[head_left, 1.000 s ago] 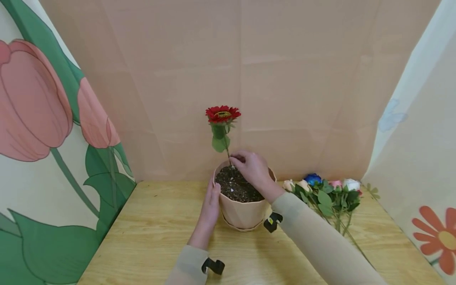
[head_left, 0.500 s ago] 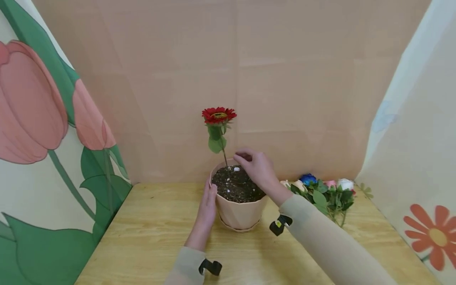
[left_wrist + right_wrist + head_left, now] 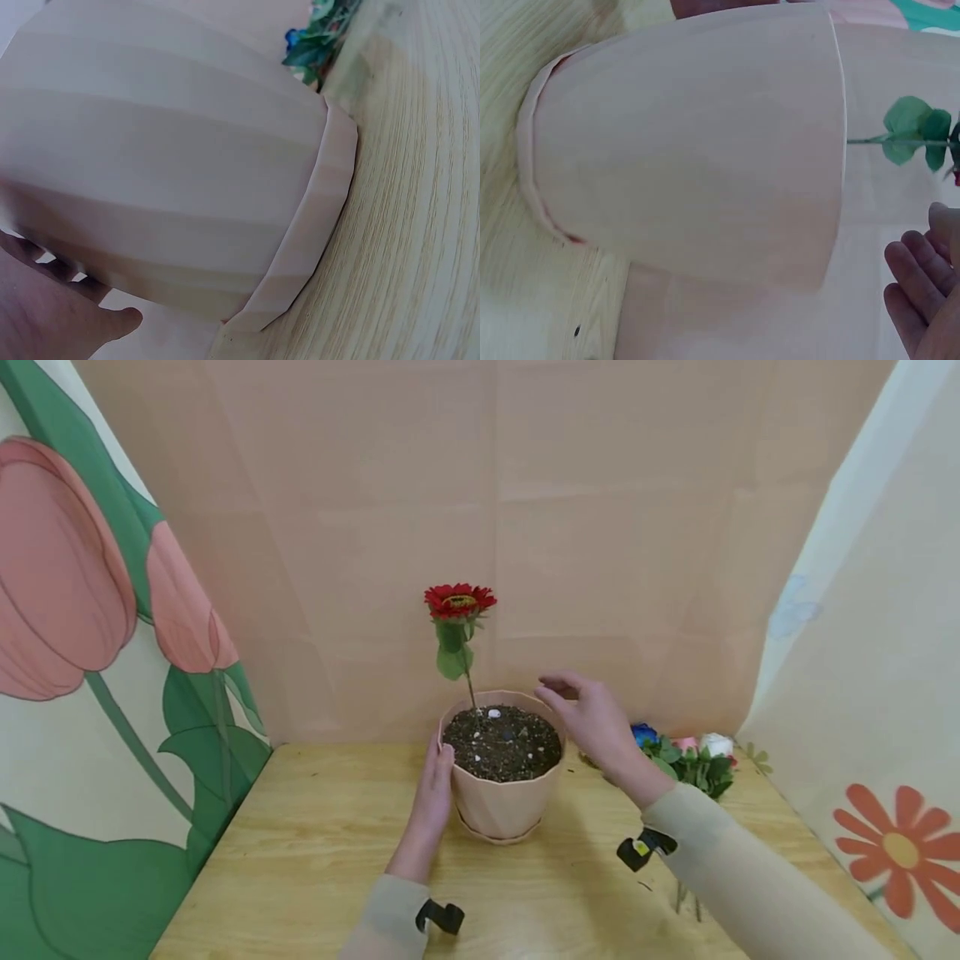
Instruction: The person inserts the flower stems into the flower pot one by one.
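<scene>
The left hand (image 3: 435, 787) is laid, fingers extended, against a pale pink, faceted pot (image 3: 502, 807); nothing is held by the loosely curved right hand (image 3: 591, 720), near its right rim. A red, yellow-centred flower (image 3: 460, 602) is set in white-flecked dark soil (image 3: 517, 756) at far left.

Head view: moderately bright, diffuse light lies evenly over the backdrop (image 3: 375, 527) and table (image 3: 300, 843), with a pale sheen on the near wood and a soft-edged shadow between pot (image 3: 504, 810) and right sleeve (image 3: 757, 877); fine detail slightly smeared, side walls splayed toward the frame edges. Left wrist view: cool and dimmer, pot in grey shade, darkest by the left hand (image 3: 49, 311), distant flowers (image 3: 319, 49) blurred. Right wrist view: pot surface hazy, low in contrast.
</scene>
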{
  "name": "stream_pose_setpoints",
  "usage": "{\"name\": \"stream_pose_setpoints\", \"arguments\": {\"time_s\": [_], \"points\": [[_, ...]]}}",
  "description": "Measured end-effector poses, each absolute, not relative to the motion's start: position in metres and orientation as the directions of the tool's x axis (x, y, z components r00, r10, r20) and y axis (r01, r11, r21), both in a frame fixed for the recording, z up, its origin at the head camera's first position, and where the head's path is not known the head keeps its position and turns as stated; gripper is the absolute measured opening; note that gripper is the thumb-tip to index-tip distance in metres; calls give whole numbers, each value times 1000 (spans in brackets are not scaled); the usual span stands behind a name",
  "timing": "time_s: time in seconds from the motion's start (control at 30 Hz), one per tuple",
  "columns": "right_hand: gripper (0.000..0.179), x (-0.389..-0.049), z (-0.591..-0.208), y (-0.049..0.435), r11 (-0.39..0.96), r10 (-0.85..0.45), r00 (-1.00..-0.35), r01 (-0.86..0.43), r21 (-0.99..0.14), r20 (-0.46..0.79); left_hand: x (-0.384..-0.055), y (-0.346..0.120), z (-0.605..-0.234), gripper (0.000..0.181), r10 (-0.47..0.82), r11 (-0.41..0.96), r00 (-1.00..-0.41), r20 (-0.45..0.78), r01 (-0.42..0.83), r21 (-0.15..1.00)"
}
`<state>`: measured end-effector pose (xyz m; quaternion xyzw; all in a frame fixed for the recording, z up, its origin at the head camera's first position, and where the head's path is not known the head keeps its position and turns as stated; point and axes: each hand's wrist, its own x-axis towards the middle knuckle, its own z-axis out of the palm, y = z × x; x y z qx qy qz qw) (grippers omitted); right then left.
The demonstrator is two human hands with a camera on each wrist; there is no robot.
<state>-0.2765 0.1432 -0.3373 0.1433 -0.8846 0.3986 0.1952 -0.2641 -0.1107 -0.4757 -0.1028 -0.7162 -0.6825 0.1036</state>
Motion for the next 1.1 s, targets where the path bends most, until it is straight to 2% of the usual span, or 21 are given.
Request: {"name": "stream_pose_setpoints", "arguments": {"time_s": [0.47, 1.1], "points": [[45, -247, -349, 204, 732, -68, -892, -349, -586, 446, -262, -110, -479, 65, -27, 46, -967, 252, 251, 967], [41, -224, -376, 263, 831, -19, -886, -272, -486, 463, -265, -111, -475, 63, 5, 52, -962, 274, 274, 960]]}}
